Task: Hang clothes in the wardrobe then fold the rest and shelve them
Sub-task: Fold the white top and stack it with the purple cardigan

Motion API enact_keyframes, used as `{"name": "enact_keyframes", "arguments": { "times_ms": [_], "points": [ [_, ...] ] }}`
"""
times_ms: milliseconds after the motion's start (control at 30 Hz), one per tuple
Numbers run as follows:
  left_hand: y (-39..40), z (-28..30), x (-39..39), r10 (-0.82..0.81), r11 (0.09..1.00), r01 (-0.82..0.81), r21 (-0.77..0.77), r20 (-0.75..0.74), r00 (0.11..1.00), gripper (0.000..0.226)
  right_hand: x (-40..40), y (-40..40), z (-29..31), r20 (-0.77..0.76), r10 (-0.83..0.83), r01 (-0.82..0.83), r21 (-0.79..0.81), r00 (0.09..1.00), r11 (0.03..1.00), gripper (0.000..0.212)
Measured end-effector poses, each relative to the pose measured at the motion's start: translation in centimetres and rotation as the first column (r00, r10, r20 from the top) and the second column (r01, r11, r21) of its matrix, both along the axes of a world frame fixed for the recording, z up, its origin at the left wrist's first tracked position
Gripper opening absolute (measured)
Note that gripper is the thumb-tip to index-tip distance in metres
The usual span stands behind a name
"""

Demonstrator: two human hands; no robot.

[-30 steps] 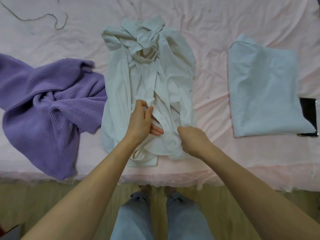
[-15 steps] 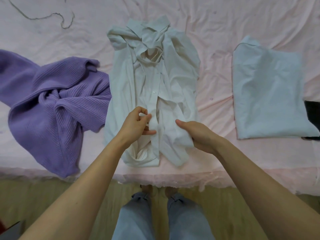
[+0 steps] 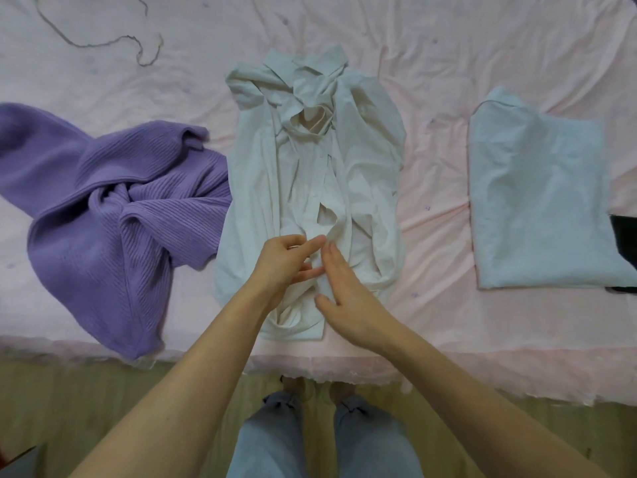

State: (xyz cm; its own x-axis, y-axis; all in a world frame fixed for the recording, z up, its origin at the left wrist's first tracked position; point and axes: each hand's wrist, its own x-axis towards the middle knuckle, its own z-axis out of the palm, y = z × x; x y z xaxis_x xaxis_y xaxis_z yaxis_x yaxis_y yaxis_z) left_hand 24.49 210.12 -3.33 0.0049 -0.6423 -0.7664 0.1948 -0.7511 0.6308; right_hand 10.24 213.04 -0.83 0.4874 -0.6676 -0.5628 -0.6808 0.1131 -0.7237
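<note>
Item 1: a white shirt point(image 3: 310, 188), laid lengthwise on the pink bed sheet point(image 3: 431, 81) at the middle of the view, collar at the far end, hem toward the near edge of the bed; the fabric was rumpled and the front placket gaped a little partway down.

Item 2: the left hand point(image 3: 286, 263), placed on the lower front of the shirt, fingers extended and loosely spread, fingertips pointed toward the right hand; whether any cloth was pinched under it could not be told.

Item 3: the right hand point(image 3: 348, 301), laid flat on the shirt's lower part just beside the left, fingers straight, thumb out, nothing gripped.

Item 4: a purple ribbed sweater point(image 3: 113, 215), heaped and twisted (unfolded) to the left, its edge touching the shirt.

Item 5: a pale blue garment point(image 3: 544, 201), folded into a rectangle, set well apart on the right.

Item 6: a dark flat object point(image 3: 625, 243), partly covered by the folded garment, cut off at the frame edge.

Item 7: a thin grey cord point(image 3: 103, 39), looped on the sheet at far left.
</note>
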Motion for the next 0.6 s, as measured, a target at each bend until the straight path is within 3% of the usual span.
{"name": "enact_keyframes", "arguments": {
  "times_ms": [67,133,200,267,300,333,433,500,600],
  "points": [
    [0.0,-0.3,0.4,-0.040,0.999,0.040,0.025,0.015,0.999,0.045,0.0,0.9,0.0,-0.071,0.108,-0.112,-0.065,0.992,0.992,0.076],
    [0.0,-0.6,0.5,-0.102,0.994,0.101,0.033,0.034,0.994,0.024,-0.1,1.7,0.0,-0.071,0.121,-0.130,-0.146,0.990,0.981,0.066],
    [-0.3,-0.6,0.6,-0.078,0.996,0.078,0.050,0.004,0.997,0.013,-0.6,1.7,-0.2,0.050,-0.112,0.120,-0.183,0.992,0.976,0.044],
    [-0.4,-0.9,0.9,-0.023,0.996,0.027,0.084,-0.041,0.999,0.010,-1.5,0.4,-0.5,0.176,-0.474,0.492,-0.081,0.863,0.867,0.025],
    [-0.5,-1.0,1.2,-0.018,0.996,0.022,0.092,-0.046,0.999,0.010,-2.1,-0.6,-0.8,0.184,-0.570,0.591,-0.088,0.800,0.802,0.023],
    [-0.6,-1.1,1.5,-0.035,0.995,0.039,0.092,-0.042,0.999,0.010,-2.6,-1.8,-1.2,0.167,-0.575,0.598,-0.165,0.801,0.784,0.026],
    [-1.1,-1.0,2.5,-0.176,0.982,0.176,0.067,-0.010,0.984,0.013,-3.1,-5.4,-1.9,0.100,-0.305,0.319,-0.392,0.947,0.863,0.047],
    [-1.3,-0.9,2.9,-0.273,0.961,0.272,0.043,0.017,0.962,0.016,-2.2,-7.2,-2.2,0.030,-0.030,0.039,-0.385,0.999,0.922,0.053],
    [-1.8,-0.5,3.3,-0.388,0.922,0.387,0.027,0.091,0.917,0.016,-0.7,-8.7,-2.3,-0.045,0.229,-0.232,-0.307,0.972,0.923,0.034]
  ]
}}
